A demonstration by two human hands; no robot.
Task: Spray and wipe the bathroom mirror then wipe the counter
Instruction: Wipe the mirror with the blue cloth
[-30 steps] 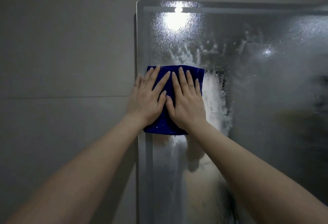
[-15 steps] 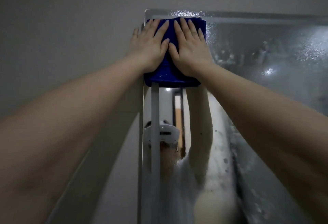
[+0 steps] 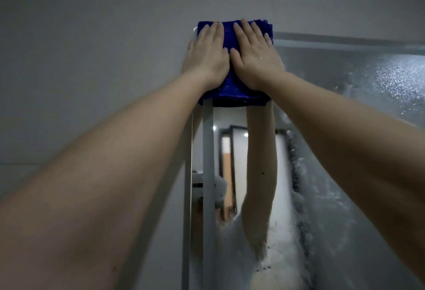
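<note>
**Mirror (image 3: 345,151): cloth (image 3: 230,92) reaches top-left corner**

Cloth is up from mid-height 1 s ago and overlaps the top edge. Left hand (image 3: 207,55) and right hand (image 3: 255,59) lie flat on it, fingers straight, pressing. Strip below looks clear; spray (image 3: 391,78) remains rightward.

a: how many cloths do you count?
b: one blue cloth (image 3: 232,89), and one mirror (image 3: 345,151).
a: and hands?
b: two, a left hand (image 3: 207,57) and a right hand (image 3: 255,59), on two bare forearms (image 3: 115,174).
a: anything countable in the glass?
b: one reflected arm (image 3: 259,163) that shows plainly, one reflected doorway (image 3: 226,170), and two small reflected lights (image 3: 214,128).
a: walls?
b: one grey wall (image 3: 92,59). that's the lot.
</note>
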